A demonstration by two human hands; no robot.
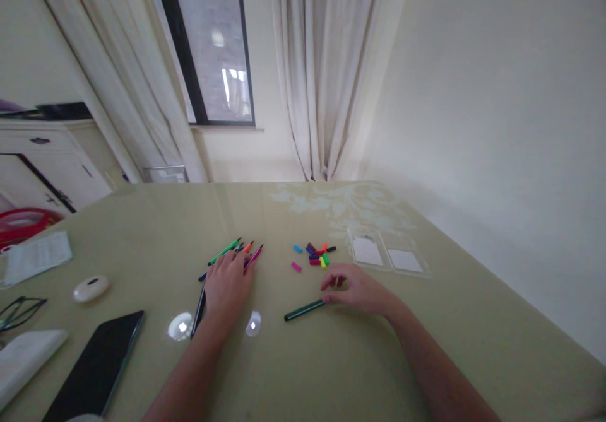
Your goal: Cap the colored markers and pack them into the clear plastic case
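Marker-handling step, apparently: left hand (230,285) over uncapped markers (224,252), grip hidden, right hand (353,289) at dark green marker's (303,311) right end on desk (293,371), pinch unclear; next move probably calls for a steady grip.

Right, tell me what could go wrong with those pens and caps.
The uncapped pens by the left hand could roll apart or smear ink on it. The loose caps lie just beyond the right hand, so a brush might scatter them. The dark green pen at that hand could slip or roll away.
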